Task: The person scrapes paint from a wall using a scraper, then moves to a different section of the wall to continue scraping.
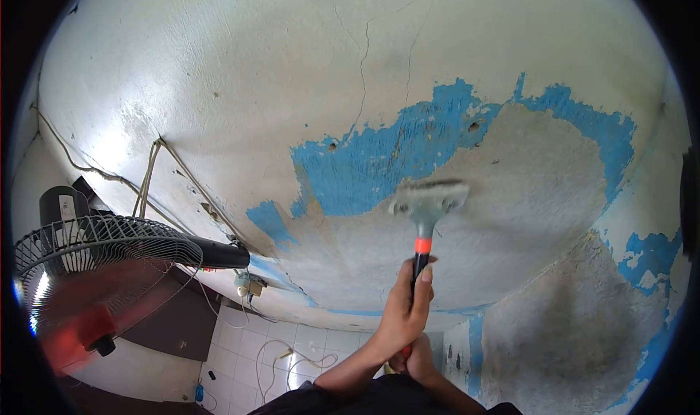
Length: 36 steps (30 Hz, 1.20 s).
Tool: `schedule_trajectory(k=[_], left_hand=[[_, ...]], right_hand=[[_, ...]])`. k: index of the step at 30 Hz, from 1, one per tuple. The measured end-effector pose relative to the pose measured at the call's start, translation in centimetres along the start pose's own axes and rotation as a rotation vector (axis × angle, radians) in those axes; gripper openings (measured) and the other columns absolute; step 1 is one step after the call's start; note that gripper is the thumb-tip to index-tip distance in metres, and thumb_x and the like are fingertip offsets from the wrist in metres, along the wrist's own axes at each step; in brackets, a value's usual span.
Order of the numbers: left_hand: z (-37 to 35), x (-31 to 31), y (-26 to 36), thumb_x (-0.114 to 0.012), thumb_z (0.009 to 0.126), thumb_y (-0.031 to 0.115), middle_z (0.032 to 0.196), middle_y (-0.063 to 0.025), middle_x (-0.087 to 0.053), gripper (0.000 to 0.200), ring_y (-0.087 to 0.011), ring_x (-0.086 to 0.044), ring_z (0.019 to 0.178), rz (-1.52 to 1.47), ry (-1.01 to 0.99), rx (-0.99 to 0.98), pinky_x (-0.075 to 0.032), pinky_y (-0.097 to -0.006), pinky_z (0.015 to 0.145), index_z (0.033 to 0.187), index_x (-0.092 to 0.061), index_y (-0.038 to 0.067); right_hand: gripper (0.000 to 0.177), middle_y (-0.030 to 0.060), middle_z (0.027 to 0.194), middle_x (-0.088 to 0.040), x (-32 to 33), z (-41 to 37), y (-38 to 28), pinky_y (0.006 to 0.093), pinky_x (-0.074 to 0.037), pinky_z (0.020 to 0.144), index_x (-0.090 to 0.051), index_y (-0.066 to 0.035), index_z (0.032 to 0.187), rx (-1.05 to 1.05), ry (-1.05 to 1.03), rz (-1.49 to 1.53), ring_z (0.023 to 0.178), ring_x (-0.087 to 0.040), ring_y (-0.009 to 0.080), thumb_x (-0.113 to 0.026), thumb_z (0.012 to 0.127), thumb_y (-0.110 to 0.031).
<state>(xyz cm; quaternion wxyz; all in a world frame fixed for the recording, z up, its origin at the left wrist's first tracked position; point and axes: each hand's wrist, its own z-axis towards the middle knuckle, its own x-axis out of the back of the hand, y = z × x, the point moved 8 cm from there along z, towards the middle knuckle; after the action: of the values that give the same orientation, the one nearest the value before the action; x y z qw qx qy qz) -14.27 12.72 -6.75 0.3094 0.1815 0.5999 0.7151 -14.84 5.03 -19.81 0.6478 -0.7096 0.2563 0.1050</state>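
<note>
A wall scraper [425, 209] with a wide metal head and a black and orange handle is held up in front of the wall. Its blade overlaps the bare grey plaster [539, 152], close below a band of exposed blue paint [357, 171]. My left hand [410, 298] is closed round the black handle below the orange ring. Lower down, my right hand [421, 358] grips the handle's end, partly hidden behind my left wrist. Pale paint [255, 72] with thin cracks covers the wall above the blue.
At the left, a fan [109, 247] with a wire cage and red centre stands close by. Cables [149, 171] hang along the wall near it. A cord [273, 357] lies loosely on the white tiled floor [233, 335]. Another scraped wall [569, 327] meets this one at the right.
</note>
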Motion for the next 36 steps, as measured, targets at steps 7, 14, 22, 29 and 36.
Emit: schedule_trajectory(k=[7,14,22,29,36], left_hand=[[-0.4,0.0,-0.6,-0.038,0.105,0.027,0.064,0.0056,-0.037,0.034,-0.0003,-0.033,0.048,-0.011,0.012,0.024,-0.029,-0.0186,0.042,0.127,-0.042,0.001],[0.1,-0.2,0.3,-0.039,0.105,0.029,0.064,0.0062,-0.036,0.034,0.0001,-0.031,0.047,-0.022,0.015,0.032,-0.028,-0.0189,0.041,0.126,-0.042,0.002],[0.3,-0.1,0.6,-0.039,0.105,0.028,0.064,0.0064,-0.035,0.033,0.0002,-0.029,0.047,-0.038,0.03,0.026,-0.027,-0.0184,0.041,0.125,-0.042,0.002],[0.5,-0.1,1.1,-0.039,0.105,0.029,0.064,0.0066,-0.035,0.034,0.0001,-0.03,0.048,0.001,0.031,0.024,-0.027,-0.0186,0.042,0.125,-0.042,0.002],[0.0,0.3,-0.3,-0.04,0.105,0.027,0.064,0.0063,-0.035,0.032,-0.0005,-0.03,0.049,-0.008,0.027,0.028,-0.027,-0.0188,0.042,0.124,-0.042,0.002]], right_hand=[[0.052,0.0042,0.047,-0.039,-0.1,-0.3,-0.2,0.0286,-0.032,0.036,-0.043,-0.006,0.06,-0.016,0.085,0.015,0.036,-0.04,0.0154,-0.03,0.099,-0.038],[0.057,0.0047,0.05,-0.042,0.6,0.1,0.6,0.0286,-0.036,0.037,-0.046,-0.003,0.071,0.041,-0.05,0.035,0.039,-0.043,0.0153,-0.022,0.104,-0.042],[0.052,0.0037,0.046,-0.038,-0.2,0.2,-1.0,0.0284,-0.032,0.034,-0.043,-0.007,0.06,0.015,0.021,0.046,0.034,-0.04,0.0154,-0.03,0.099,-0.037],[0.054,0.003,0.046,-0.038,-0.9,0.2,-1.7,0.028,-0.031,0.034,-0.044,-0.006,0.061,0.019,0.008,0.018,0.033,-0.039,0.0151,-0.031,0.1,-0.04],[0.054,0.0036,0.049,-0.039,-0.3,0.1,-0.1,0.0292,-0.036,0.038,-0.044,-0.004,0.066,-0.044,-0.002,0.007,0.038,-0.041,0.0144,-0.023,0.103,-0.037]])
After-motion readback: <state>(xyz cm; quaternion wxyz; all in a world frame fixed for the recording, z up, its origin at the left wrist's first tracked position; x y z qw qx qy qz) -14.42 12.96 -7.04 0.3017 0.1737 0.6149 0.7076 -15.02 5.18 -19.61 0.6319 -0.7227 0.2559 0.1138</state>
